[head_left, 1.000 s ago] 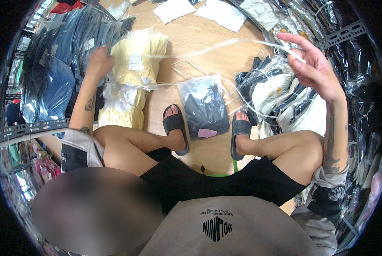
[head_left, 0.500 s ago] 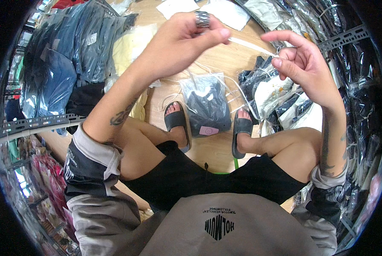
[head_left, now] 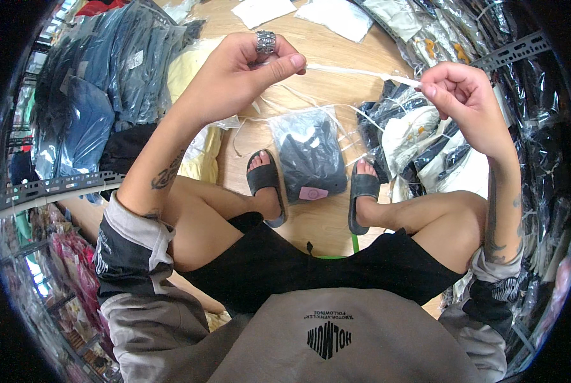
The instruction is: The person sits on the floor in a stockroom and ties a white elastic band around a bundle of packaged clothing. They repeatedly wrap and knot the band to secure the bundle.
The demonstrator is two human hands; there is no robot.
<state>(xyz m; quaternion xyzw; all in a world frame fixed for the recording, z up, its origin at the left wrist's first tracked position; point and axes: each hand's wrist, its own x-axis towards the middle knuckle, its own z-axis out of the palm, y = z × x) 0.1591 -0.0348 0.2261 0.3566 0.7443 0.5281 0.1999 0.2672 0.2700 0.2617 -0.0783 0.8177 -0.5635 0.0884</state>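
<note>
A thin white strip, like flat plastic cord (head_left: 352, 71), stretches almost level between my two hands above the floor. My left hand (head_left: 250, 76), with a wide ring on one finger, pinches its left end between thumb and fingers. At the right end, my right hand (head_left: 461, 96) is closed on the strip with thumb and forefinger. Beneath them, a clear plastic bag with a dark folded garment (head_left: 311, 153) lies on the floor between my feet; a pink label (head_left: 313, 193) shows at its near edge. Loose white cord (head_left: 279, 105) trails over the floor around the bag's far end.
Bagged jeans (head_left: 97, 89) are heaped at the far left, beside yellow packages (head_left: 186, 73). Bagged white and dark garments (head_left: 419, 137) lie to the right. Perforated metal shelf rails (head_left: 62, 183) stand on both sides. White flat packages (head_left: 334, 19) lie on the far floor.
My left hand has moved left and slightly down, my right hand slightly right. The strip between them shows a longer, more level span, and my right fingers have curled in around its end.
</note>
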